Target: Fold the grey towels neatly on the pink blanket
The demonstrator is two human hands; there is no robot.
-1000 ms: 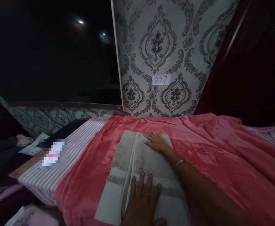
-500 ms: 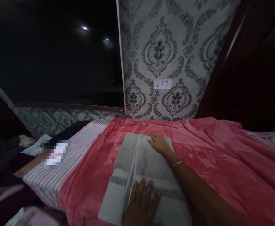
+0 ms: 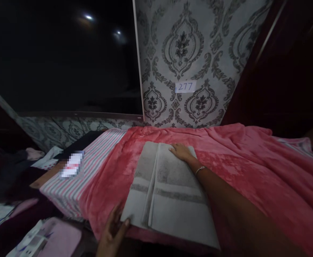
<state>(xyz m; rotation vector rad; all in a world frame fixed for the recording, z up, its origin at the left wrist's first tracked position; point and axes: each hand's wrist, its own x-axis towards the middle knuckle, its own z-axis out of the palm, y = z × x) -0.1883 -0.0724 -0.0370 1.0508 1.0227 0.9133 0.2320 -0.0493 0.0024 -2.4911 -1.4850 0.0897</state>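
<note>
A grey towel [image 3: 177,214] with darker bands lies folded in the middle, two folded sides meeting along a lengthwise seam. It rests on a pink-red plush blanket [image 3: 231,178]. At the towel's near left corner, my left hand [image 3: 112,228] has its thumb on top and its fingers at the edge, partly hidden, closed on the corner. My right hand [image 3: 181,152], with a bracelet at the wrist, lies open and flat on the towel's far right end, fingers pointing left.
A striped cloth [image 3: 92,160] covers the surface left of the blanket, with a blurred-out item [image 3: 72,165] on it. Piled clothes [image 3: 57,235] lie lower left. Behind are a dark television [image 3: 65,64] and a patterned wall [image 3: 183,53] bearing a "277" label [image 3: 185,86].
My left hand has moved left from the towel's near middle to its near left corner and closed there. My right hand stays on the far end. The view has tilted down slightly.
</note>
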